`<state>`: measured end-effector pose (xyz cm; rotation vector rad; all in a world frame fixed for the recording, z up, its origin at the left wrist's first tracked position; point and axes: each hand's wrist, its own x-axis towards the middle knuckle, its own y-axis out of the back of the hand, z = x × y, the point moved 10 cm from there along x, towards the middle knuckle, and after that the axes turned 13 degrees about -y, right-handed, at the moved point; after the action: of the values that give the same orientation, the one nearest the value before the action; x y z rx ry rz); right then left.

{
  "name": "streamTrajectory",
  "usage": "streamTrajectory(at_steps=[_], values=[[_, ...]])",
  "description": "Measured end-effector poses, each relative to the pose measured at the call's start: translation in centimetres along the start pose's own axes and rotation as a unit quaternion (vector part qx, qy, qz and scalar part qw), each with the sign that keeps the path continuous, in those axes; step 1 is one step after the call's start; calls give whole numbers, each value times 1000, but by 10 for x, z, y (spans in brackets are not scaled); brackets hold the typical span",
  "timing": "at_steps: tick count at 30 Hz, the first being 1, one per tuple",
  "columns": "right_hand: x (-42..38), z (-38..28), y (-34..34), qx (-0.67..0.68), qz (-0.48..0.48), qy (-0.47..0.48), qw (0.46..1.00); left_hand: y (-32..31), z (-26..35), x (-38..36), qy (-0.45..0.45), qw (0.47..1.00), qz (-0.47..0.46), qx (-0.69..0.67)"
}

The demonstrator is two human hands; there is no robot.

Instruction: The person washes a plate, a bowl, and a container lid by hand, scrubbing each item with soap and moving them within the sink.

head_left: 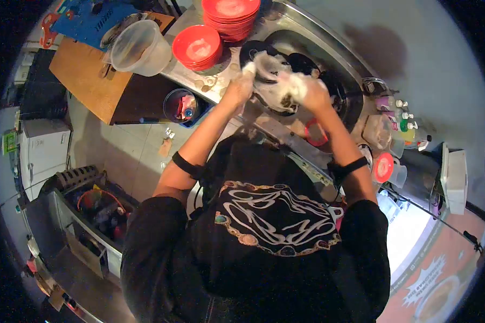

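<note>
Sink [339, 51] as the landmark, steel, seen from the head camera. Just left of it on the counter, two stacks of red plates — one nearer [197, 47], one taller at the far edge [230, 13]. Further left of the sink, a clear plastic jug [140, 48] lying tilted over a wooden board [83, 75]. Below the counter, left of the sink, a dark bucket [179, 105] with bits of rubbish in it. Right of the sink, a cluster of small bottles [401, 116] and a clear tub [377, 132], close by the right forearm. Near edge of the sink, a red ring-shaped item [316, 133] just beneath the right wrist.

Over the sink basin, a dark pan [277, 81], round and black, smeared with white foam across the middle. Left hand [242, 81] gripping the pan's left rim, fingers curled closed about it, soapy. Right hand [307, 90] pressed on the pan's right side, fingers bent around a foamy wad [293, 83] — sponge or cloth, cannot tell which under the suds.

More dark cookware [337, 91] inside the basin right behind the right hand, crowding that side. Steel rim of the sink curving past the far side of the pan. Open floor left of the sink, below the counter.
</note>
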<state>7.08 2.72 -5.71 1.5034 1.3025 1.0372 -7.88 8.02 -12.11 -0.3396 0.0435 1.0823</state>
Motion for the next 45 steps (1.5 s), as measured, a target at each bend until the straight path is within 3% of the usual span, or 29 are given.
streamTrajectory(at_steps=[2,4,6,9,10,12,13,14,15,16,18,19,23,24,26,27,28,29,31,32,33,34,38,40,41,42,43,44,45], values=[[18,14,3,-39,41,-66,996,-4,-1,3,-25,991,-29,126],[23,-17,22,-19,70,-58,996,5,-4,16,-37,947,-25,317],[11,-69,53,72,178,61,980,0,34,13,-128,985,14,112],[5,-75,21,149,118,114,975,40,31,32,-21,999,32,-7],[4,-78,23,133,123,132,975,52,40,34,-63,994,68,-58],[19,-60,21,95,117,99,984,54,45,32,-53,996,56,-55],[26,-44,19,-3,96,-3,995,50,42,32,-53,996,53,-54],[28,-37,29,-66,187,-70,978,48,34,32,-27,995,78,58],[32,-42,39,-19,223,-71,972,45,29,30,-2,980,102,169],[35,-48,50,27,257,-71,963,17,50,22,-62,980,47,184],[39,-75,53,116,255,29,960,-11,70,22,-152,985,48,60],[37,-70,42,196,266,6,944,-10,58,35,-154,984,13,88],[18,-47,22,195,132,16,972,25,46,50,-76,996,46,-32],[14,-38,24,87,124,-15,988,24,43,52,-74,996,44,-32],[13,-22,30,-34,178,-94,979,28,26,59,-51,989,49,133],[16,-14,34,-21,230,-114,966,18,21,66,-188,914,3,360],[17,-11,44,-10,284,-133,950,-6,42,52,-192,964,-1,184],[19,-12,45,-15,291,-140,946,-21,53,48,-195,968,-18,155],[16,-34,56,186,297,-42,936,-36,50,52,-155,980,-55,114],[9,-42,48,128,278,-46,951,-34,44,58,-114,985,-73,102],[5,-46,41,125,227,-15,966,-30,37,58,12,997,-56,48],[2,-48,37,121,176,17,977,-13,17,88,-101,993,-43,45],[-12,-29,64,3,194,-10,981,-26,-8,96,-47,996,-70,-22],[-16,-3,83,-102,349,-178,914,-51,1,89,-114,975,-106,157],[-19,-12,84,-120,379,-171,901,-68,17,70,-134,946,-144,259],[-17,-16,81,-124,382,-177,899,-74,-18,94,-304,837,-139,432],[-13,-18,75,4,362,-142,921,-78,0,84,-189,940,-140,248],[-12,-18,73,132,337,-102,927,-87,19,67,-61,988,-134,50],[-14,-23,74,161,298,-67,939,-79,36,64,-22,993,-98,61]])
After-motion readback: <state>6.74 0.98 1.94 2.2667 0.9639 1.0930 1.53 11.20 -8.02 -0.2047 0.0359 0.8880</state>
